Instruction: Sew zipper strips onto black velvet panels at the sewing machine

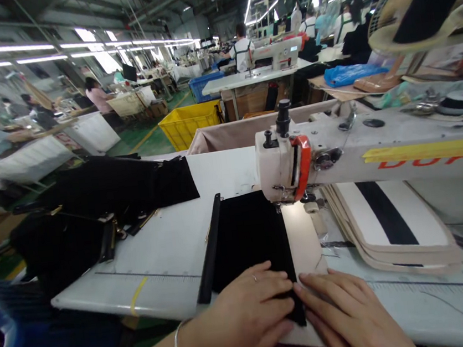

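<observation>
A black fabric piece (249, 238) lies flat on the white sewing table (161, 254), running under the head of the sewing machine (284, 162). A black zipper strip (210, 248) runs along its left edge. My left hand (243, 317) rests flat on the near end of the fabric, fingers stretched out, a ring on one finger and a bracelet at the wrist. My right hand (348, 316) lies flat beside it on a beige panel (303, 237) at the fabric's right edge, fingertips touching the black fabric.
A heap of black fabric pieces with zippers (93, 211) lies at the table's left. A stack of beige templates with a black stripe (391, 222) sits under the machine arm. A yellow bin (190, 123) stands beyond the table, and other people work at distant stations.
</observation>
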Action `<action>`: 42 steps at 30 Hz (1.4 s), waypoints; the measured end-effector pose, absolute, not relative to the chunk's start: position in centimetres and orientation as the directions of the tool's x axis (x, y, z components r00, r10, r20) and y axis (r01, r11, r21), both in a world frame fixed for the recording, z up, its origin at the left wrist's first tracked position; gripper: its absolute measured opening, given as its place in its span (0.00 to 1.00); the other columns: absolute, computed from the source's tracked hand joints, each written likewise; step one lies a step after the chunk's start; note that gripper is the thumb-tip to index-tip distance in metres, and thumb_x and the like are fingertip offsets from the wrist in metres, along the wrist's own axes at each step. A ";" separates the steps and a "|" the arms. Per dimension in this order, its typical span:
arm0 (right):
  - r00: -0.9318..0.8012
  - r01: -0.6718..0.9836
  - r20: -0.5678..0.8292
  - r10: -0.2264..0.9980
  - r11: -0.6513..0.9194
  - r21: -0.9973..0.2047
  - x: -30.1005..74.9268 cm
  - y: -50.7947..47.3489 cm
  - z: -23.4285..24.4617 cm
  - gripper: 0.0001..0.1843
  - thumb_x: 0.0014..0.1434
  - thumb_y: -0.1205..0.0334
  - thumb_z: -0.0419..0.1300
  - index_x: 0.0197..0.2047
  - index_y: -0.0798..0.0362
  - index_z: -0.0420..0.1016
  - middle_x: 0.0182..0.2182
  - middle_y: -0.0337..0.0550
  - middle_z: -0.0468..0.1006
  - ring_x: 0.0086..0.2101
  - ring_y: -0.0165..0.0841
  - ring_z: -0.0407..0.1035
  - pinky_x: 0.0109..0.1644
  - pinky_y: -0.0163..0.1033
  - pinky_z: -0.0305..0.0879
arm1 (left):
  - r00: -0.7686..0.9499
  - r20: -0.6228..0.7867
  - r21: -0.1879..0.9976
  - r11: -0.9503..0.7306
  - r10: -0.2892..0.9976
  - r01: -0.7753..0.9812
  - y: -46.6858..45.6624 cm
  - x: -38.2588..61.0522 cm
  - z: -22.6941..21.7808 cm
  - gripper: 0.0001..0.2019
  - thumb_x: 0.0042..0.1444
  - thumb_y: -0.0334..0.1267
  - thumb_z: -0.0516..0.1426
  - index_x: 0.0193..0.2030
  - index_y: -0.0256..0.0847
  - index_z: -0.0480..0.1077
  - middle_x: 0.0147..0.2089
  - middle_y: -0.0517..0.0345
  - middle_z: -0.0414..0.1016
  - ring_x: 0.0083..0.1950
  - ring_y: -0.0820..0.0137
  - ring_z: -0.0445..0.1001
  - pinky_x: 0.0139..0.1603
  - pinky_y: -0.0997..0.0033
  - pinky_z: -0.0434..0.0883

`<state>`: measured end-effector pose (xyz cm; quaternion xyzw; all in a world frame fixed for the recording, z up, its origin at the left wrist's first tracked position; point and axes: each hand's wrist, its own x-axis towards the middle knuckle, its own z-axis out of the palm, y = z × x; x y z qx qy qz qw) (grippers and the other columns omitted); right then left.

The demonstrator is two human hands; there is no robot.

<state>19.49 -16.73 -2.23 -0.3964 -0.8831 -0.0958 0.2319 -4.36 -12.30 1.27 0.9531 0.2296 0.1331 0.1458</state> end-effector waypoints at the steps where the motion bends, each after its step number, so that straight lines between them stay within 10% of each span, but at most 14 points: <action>1: -0.579 0.746 0.482 0.657 0.666 -0.013 19.6 -16.6 -2.2 0.18 0.64 0.62 0.53 0.56 0.51 0.71 0.50 0.42 0.76 0.47 0.35 0.68 0.52 0.43 0.61 | 0.859 0.209 0.355 -0.855 0.467 0.379 -12.7 -4.6 1.1 0.11 0.66 0.37 0.52 0.52 0.39 0.69 0.55 0.57 0.74 0.62 0.71 0.66 0.72 0.63 0.52; 29: -0.449 0.826 0.341 0.826 0.530 -0.194 19.1 -12.4 -2.4 0.18 0.66 0.59 0.54 0.58 0.49 0.68 0.52 0.43 0.72 0.50 0.39 0.65 0.53 0.49 0.61 | 0.900 0.193 0.085 -0.921 0.391 0.381 -4.2 -3.1 0.0 0.13 0.66 0.29 0.49 0.55 0.35 0.68 0.56 0.51 0.73 0.63 0.68 0.65 0.68 0.61 0.60; 42: -0.431 0.849 0.340 0.836 0.503 -0.159 19.0 -8.5 -2.4 0.20 0.64 0.56 0.54 0.57 0.54 0.69 0.51 0.47 0.74 0.49 0.41 0.66 0.54 0.51 0.65 | 0.854 0.227 0.167 -0.883 0.468 0.440 0.3 -1.9 -0.7 0.09 0.65 0.29 0.51 0.47 0.36 0.71 0.51 0.53 0.73 0.54 0.69 0.71 0.59 0.66 0.68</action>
